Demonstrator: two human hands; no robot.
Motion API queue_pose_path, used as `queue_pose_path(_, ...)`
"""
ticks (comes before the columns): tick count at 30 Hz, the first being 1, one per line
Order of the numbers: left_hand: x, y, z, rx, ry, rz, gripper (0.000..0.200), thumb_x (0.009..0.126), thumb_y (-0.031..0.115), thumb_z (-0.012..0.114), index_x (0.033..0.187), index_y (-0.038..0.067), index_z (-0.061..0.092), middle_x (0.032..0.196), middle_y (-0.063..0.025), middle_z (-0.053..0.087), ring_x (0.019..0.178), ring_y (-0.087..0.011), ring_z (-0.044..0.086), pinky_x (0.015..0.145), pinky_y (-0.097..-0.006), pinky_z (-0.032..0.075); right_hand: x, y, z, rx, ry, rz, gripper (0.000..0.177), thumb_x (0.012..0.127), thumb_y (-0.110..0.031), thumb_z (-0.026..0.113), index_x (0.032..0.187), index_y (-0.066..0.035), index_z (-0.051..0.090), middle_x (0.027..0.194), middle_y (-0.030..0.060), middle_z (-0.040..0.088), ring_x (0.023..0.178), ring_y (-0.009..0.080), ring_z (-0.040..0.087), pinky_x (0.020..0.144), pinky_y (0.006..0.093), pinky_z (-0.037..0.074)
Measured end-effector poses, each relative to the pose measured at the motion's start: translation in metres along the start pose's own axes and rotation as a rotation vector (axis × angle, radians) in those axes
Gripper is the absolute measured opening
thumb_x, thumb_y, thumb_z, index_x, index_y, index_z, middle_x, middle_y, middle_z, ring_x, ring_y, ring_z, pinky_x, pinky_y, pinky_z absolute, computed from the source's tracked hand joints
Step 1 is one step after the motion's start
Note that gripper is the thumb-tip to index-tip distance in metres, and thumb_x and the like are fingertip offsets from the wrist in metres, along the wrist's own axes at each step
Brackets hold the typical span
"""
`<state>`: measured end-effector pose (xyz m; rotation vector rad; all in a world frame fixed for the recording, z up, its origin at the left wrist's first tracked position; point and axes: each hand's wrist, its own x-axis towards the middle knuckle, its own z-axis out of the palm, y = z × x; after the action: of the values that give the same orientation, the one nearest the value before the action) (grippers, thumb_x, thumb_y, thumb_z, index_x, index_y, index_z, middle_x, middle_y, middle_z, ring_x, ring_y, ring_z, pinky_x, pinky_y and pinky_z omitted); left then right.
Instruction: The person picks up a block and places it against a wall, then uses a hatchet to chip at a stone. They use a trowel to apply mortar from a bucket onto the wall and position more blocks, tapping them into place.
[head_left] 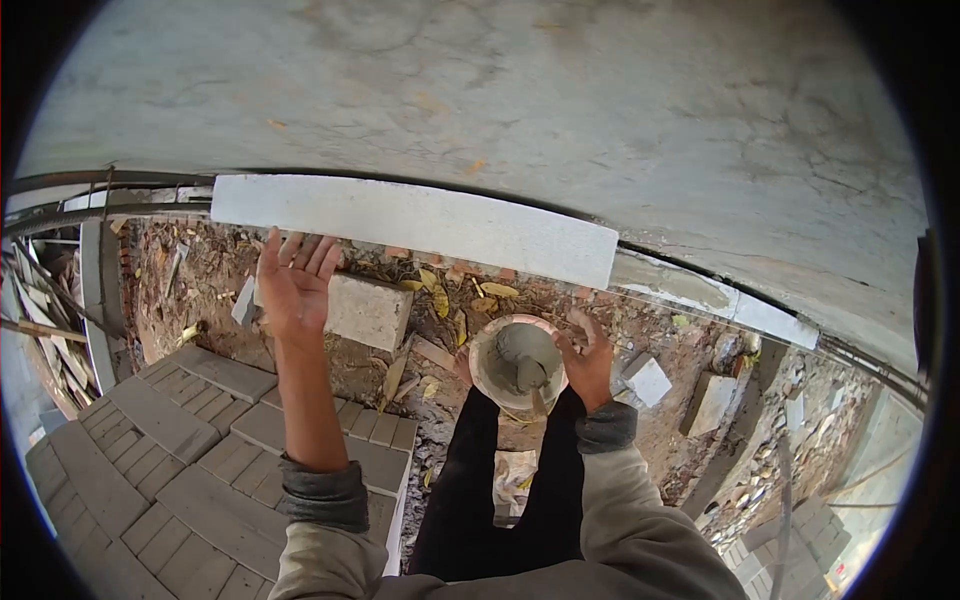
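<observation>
The long white block (415, 228) lay along the foot of the grey wall (480, 90), above the rubble ground. The left grip (298, 290) was w/ palm up, fingers spread apart and nothing in it, just under the block's near edge; I cannot tell if the fingertips touched. The right grip (590, 362) was also apart, thumb away from the half-bent fingers, right beside the bucket (474, 376); contact w/ the rim was not clear.

Main risk, in my judgement, was the block: no hand was clamped on it, so a push from below or a knock at one end could shift it – esp. if its bed was uneven, which was hidden. Fingers so near the edge could then be pinched.

The bucket, w/ wet-looking mortar (508, 342) and the trowel (530, 374) leaning in it, stood close before the legs (450, 490); a knee or sleeve could catch the handle & spill it. The thin string (715, 318) by the block's right end could also be snagged – b/c it ran so low & was hard to see.
</observation>
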<state>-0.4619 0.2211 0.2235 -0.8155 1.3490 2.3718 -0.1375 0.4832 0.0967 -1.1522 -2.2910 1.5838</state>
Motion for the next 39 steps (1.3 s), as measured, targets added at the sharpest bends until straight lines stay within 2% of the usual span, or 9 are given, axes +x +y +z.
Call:
queue_pose_path(3,-0.03,-0.016,0.005,0.025,0.246,0.463,0.064,0.097,0.037,0.061,0.146,0.002,0.039,0.129,-0.0183,0.051,0.103,-0.0266,0.059,0.08,-0.0344,0.053,-0.007,-0.035,-0.01,0.016,-0.056,-0.054,0.035,0.086,-0.014,0.076,0.116,0.001,0.065,0.102,0.0147,0.071,0.087,0.0198,0.069,0.075,0.034,0.054)
queue_pose_path(4,-0.03,-0.023,0.006,0.012,0.359,0.452,0.057,0.098,0.039,0.06,0.141,0.003,0.045,0.123,-0.0133,0.053,0.093,-0.0199,0.058,0.07,-0.032,0.051,-0.005,-0.055,-0.013,0.04,-0.084,-0.071,0.031,0.087,-0.014,0.075,0.111,0.002,0.067,0.097,0.0137,0.072,0.083,0.0168,0.069,0.071,0.0321,0.054)
queue_pose_path(6,-0.027,-0.039,0.01,0.062,0.347,0.287,0.056,0.095,0.036,0.064,0.138,0.003,0.05,0.135,-0.0208,0.049,0.113,-0.0361,0.056,0.081,-0.0347,0.054,-0.004,-0.105,-0.016,0.172,-0.149,-0.015,0.018,0.09,-0.014,0.072,0.095,0.002,0.066,0.084,0.0091,0.069,0.071,0.0119,0.063,0.064,0.0274,0.048)
queue_pose_path(9,-0.014,-0.058,0.021,0.15,0.127,0.038,0.115,0.082,0.044,0.077,0.159,0.011,-0.002,0.157,-0.0296,0.015,0.139,-0.0492,0.03,0.103,-0.0595,0.039,0.013,-0.177,-0.001,0.439,-0.268,-0.231,0.023,0.094,-0.015,0.067,0.078,-0.001,0.059,0.069,0.0027,0.059,0.06,0.0072,0.051,0.056,0.0244,0.038)
queue_pose_path(15,0.002,-0.07,0.033,0.145,0.075,0.086,0.128,0.076,0.023,0.085,0.159,0.016,-0.012,0.14,-0.0204,0.048,0.12,-0.0351,0.054,0.089,-0.0554,0.048,0.078,-0.274,0.076,0.523,-0.347,-0.611,0.043,0.096,-0.019,0.06,0.063,-0.001,0.039,0.055,-0.0001,0.037,0.055,0.0078,0.031,0.049,0.0304,0.023)
queue_pose_path(27,0.004,-0.068,0.032,0.051,0.026,0.035,0.128,0.075,0.024,0.086,0.159,0.022,-0.011,0.154,-0.0302,0.021,0.128,-0.0428,0.047,0.101,-0.0631,0.041,0.121,-0.243,0.124,0.318,-0.342,-0.52,0.041,0.096,-0.017,0.054,0.062,-0.006,0.034,0.055,-0.0023,0.031,0.052,0.0073,0.027,0.049,0.0313,0.019)
queue_pose_path(30,0.002,-0.065,0.036,0.092,0.076,0.055,0.127,0.076,0.022,0.085,0.159,0.018,-0.012,0.146,-0.028,0.036,0.123,-0.0355,0.053,0.096,-0.0591,0.045,0.108,-0.243,0.111,0.314,-0.363,-0.542,0.042,0.097,-0.021,0.055,0.062,-0.006,0.037,0.056,-0.0023,0.032,0.053,0.0074,0.027,0.049,0.0313,0.02)
queue_pose_path(36,0.0,-0.086,-0.004,0.319,-0.003,0.132,0.125,0.076,0.033,0.086,0.158,0.004,-0.004,0.158,-0.0303,0.018,0.139,-0.0407,0.038,0.11,-0.0431,0.04,-0.004,-0.16,0.055,-0.063,-0.567,-0.32,0.042,0.098,-0.029,0.06,0.069,-0.001,0.046,0.061,-0.0003,0.04,0.061,0.0098,0.034,0.053,0.0319,0.029)
queue_pose_path(39,-0.057,-0.103,-0.095,0.273,-0.108,-0.15,0.118,0.083,0.039,0.08,0.157,-0.001,-0.002,0.154,-0.0272,0.031,0.136,-0.0337,0.043,0.106,-0.0389,0.043,-0.066,-0.079,0.002,-0.374,-0.531,-0.169,0.038,0.097,-0.024,0.062,0.074,0.004,0.054,0.061,0.007,0.047,0.061,0.0133,0.041,0.056,0.0375,0.037)
